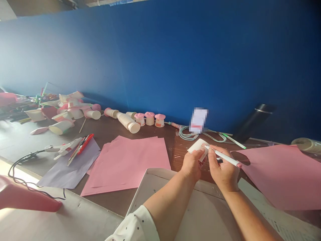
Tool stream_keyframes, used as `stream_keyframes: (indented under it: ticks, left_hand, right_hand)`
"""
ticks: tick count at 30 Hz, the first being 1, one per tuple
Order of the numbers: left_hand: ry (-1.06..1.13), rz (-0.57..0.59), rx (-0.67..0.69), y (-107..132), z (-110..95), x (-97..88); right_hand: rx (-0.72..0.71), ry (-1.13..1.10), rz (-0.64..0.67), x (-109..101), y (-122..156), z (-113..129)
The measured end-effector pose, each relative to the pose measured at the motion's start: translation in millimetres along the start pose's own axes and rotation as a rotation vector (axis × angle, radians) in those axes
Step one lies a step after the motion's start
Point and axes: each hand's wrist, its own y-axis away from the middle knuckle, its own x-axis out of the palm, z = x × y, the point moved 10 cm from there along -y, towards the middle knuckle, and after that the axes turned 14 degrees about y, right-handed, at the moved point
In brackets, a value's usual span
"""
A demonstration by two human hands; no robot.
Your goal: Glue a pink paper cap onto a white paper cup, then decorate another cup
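Observation:
My left hand (192, 164) grips a small white paper cup (196, 146), tipped on its side. In my right hand (224, 172) is a white marker pen (227, 158) with a pink end, its tip against or very near the cup's wall. Fingers partly cover the cup, so any marks on it cannot be made out. Both forearms reach over an open white box (165, 187). Just beyond the cup, a phone (198, 120) with a blurred screen leans near a coiled pale cable (187, 134). A green-and-white marker (235, 141) lies to the right.
Pink paper sheets (130, 164) lie left of my hands, and another pink sheet (286, 177) lies right. Stacked paper cups (124, 121) and cups with pink paper tops (159, 121) line the blue partition (160, 60). A glue gun (66, 147), a red cutter (84, 145) and a black bottle (253, 124) stand out.

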Motion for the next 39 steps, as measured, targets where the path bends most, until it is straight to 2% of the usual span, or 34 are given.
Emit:
stream_keyframes:
  ticks: [13, 39]
  left_hand:
    - [0.013, -0.028, 0.002, 2.2, -3.2, 1.6]
    - [0.061, -0.075, -0.009, -0.5, -1.0, -6.2]
  right_hand:
    - [-0.004, 0.007, 0.006, 1.5, 0.0, -0.3]
    - [0.007, 0.016, 0.009, 2.2, 1.5, -2.8]
